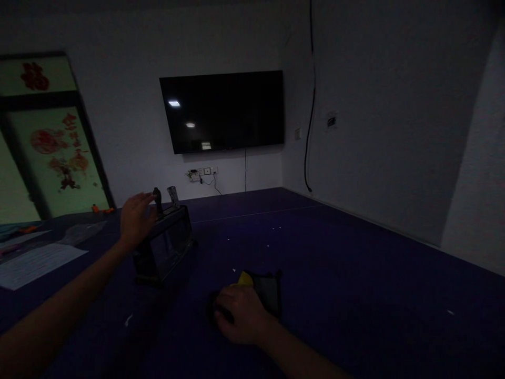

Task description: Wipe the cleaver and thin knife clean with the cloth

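Note:
On the left, my left hand [136, 218] reaches to a dark upright object [158, 202] standing at the top of a dark-framed box [169, 247] with see-through sides. Its fingers are stretched, with the thumb apart, and the fingertips are at that object; a firm grip does not show. A patterned, light-and-dark upright piece [172, 196] rises from the same box. Low in the middle, my right hand [242, 313] curls its fingers over a dark rounded object [212, 308], mostly hidden under it. Beside the hand lie something yellow [245, 279] and a flat black-edged grey panel [269, 293].
A dark blue surface [335, 273] spreads ahead, dotted with small white scraps. Printed paper [39, 265] and clear plastic [84, 232] lie at left. A television [226, 113] hangs on the far wall above sockets [207, 171]; a black cable [310, 137] runs down the corner.

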Demonstrator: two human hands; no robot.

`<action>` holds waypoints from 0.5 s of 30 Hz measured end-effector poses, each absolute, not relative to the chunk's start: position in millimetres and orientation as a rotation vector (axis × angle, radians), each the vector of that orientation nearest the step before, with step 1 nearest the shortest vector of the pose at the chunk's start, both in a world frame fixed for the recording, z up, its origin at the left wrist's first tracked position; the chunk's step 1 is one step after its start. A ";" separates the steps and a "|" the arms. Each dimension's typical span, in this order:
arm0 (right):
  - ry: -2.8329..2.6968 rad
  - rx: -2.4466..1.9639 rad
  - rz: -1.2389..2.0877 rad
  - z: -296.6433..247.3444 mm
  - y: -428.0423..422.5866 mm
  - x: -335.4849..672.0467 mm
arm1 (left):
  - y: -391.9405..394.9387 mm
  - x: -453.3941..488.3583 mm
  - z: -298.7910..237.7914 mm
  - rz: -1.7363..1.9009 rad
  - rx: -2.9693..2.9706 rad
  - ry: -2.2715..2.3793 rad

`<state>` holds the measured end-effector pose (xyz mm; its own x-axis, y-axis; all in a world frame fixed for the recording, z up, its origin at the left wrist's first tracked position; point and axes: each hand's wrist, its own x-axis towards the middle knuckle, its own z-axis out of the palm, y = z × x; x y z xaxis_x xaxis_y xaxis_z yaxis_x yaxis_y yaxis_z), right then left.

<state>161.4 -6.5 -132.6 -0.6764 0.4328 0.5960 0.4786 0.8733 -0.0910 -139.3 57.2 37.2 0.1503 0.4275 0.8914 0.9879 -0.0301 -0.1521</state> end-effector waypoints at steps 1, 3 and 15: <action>-2.409 -0.632 -0.086 -131.4 -7.5 162.3 | 50.7 -137.9 23.2 -1.031 -1.435 -1.462; -2.405 -0.576 -0.076 -129.9 -8.7 163.9 | 42.2 -135.1 -6.6 -1.308 -1.228 -1.637; -2.300 -0.491 -0.219 -131.0 -7.2 165.1 | 60.1 -121.4 -69.5 -1.994 -0.963 -1.763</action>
